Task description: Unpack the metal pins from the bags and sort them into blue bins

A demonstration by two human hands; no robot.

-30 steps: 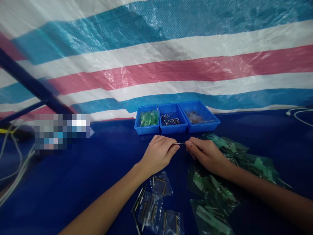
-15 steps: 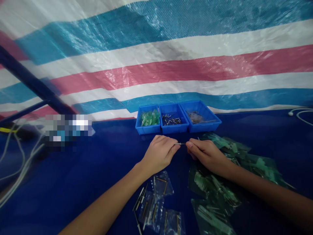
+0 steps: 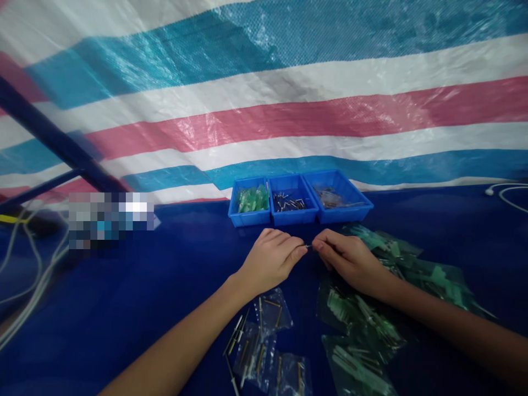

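Observation:
A thin silver metal pin (image 3: 308, 246) stretches between my two hands; only a short length shows. My left hand (image 3: 274, 257) is closed with thumb and fingers around its left end. The fingertips of my right hand (image 3: 342, 256) pinch the other end. Below my left hand are small clear bags (image 3: 274, 311) holding brass-coloured screws or pins, with loose silver pins (image 3: 234, 334) beside them. Several green-tinted clear bags (image 3: 358, 363) of plastic pieces and metal pins spread under and around my right forearm.
Three blue bins stand in a row behind my hands: one with green plastic pieces (image 3: 252, 199), one with metal pins (image 3: 289, 203), one with clear bags (image 3: 330, 197). White cables (image 3: 43, 275) lie left, another cable (image 3: 505, 190) far right. A striped tarp (image 3: 289, 121) hangs behind the blue tabletop (image 3: 165, 280).
My left hand has shifted slightly right, toward my right hand, so less of the pin shows between them. The right hand has barely moved.

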